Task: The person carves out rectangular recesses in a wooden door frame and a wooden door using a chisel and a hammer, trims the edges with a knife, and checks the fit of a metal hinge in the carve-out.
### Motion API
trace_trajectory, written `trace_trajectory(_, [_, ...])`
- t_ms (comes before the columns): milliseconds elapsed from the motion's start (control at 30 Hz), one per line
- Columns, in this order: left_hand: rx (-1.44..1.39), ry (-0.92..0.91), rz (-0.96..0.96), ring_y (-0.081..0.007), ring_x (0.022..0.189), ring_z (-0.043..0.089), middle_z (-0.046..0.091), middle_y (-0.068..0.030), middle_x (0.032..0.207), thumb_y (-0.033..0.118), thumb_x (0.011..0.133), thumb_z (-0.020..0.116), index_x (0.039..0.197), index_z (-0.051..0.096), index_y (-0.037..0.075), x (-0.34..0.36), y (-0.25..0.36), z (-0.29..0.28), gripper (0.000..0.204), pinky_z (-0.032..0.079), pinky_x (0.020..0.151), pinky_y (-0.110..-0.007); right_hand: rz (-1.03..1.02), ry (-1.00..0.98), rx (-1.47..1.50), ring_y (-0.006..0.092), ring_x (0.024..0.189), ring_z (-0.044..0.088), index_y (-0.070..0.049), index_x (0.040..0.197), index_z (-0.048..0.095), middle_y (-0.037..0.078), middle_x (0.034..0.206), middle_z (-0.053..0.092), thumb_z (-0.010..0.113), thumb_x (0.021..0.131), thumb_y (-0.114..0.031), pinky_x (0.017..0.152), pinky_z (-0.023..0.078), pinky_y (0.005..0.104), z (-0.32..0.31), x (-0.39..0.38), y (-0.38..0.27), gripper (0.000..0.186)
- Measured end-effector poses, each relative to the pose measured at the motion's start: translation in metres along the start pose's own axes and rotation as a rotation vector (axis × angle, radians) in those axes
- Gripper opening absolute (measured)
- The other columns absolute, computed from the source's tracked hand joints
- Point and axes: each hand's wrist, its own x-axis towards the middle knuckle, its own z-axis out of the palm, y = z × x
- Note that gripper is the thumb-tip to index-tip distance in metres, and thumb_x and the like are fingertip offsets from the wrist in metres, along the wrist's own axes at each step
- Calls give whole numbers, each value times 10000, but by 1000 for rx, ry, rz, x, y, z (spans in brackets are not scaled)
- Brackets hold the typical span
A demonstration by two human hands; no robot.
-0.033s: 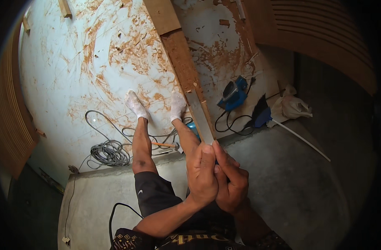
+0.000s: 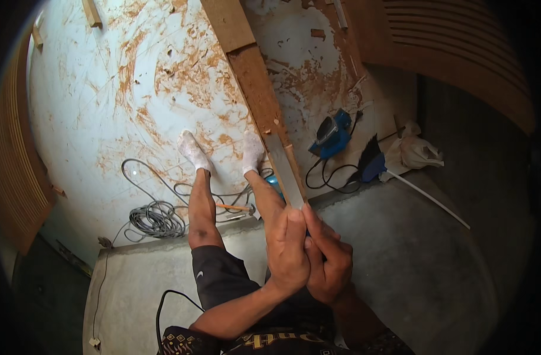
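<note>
Grey flat strip (image 2: 284, 171), mid-frame, pinched at its near end by left hand (image 2: 287, 251) and right hand (image 2: 328, 263), fingers clenched, steadying it along brown wooden plank (image 2: 256, 83).

No visible change: left hand (image 2: 288, 248) and right hand (image 2: 326, 263) in the same clasp on the near end of the long, narrow wooden strip (image 2: 282, 165), same tilt, same position.

A long plank (image 2: 256, 83) runs from the floor up to both hands; a cable coil (image 2: 155, 218) lies left, a power sander (image 2: 331, 137) right.
</note>
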Motion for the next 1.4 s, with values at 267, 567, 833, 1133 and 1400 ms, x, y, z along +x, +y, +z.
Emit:
trace_trajectory(267, [187,-18,59,-214,775,701,699,-140,861,383,1165,383,1082,585,-1,14,17,-5,441,563,730,-302,-66,55,-13,394,1191,721,31,1460,595,258,1276,720,559,1034,-16,980,580,420,7,7,3,430])
trace_trajectory(567, [78,-20,10,-220,786,711,689,-139,876,379,1167,364,1104,578,-12,5,-6,-4,450,570,724,-312,14,3,1,403,1228,701,44,1472,577,288,1315,693,564,1018,4,1023,558,436,-1,-5,4,457])
trace_trajectory(833, [254,-1,88,-226,768,702,683,-135,861,382,1163,367,1091,585,-16,21,9,-2,460,567,721,-320,-2,-1,38,416,1206,707,38,1474,578,283,1294,702,555,1030,-20,1002,560,438,0,6,3,448])
trace_trajectory(1133, [-34,3,-22,-220,766,702,672,-126,848,371,1160,386,1091,588,-14,11,9,4,440,569,708,-319,39,-28,39,386,1250,694,56,1471,571,281,1335,687,542,1031,-8,1049,541,420,-2,6,-2,446])
trace_trajectory(1400, [-4,15,-8,-210,781,703,670,-124,886,371,1168,368,1087,581,-13,9,-1,5,447,575,729,-307,52,-42,73,401,1257,686,40,1475,575,287,1317,694,563,1026,-13,1046,546,436,-6,5,4,453])
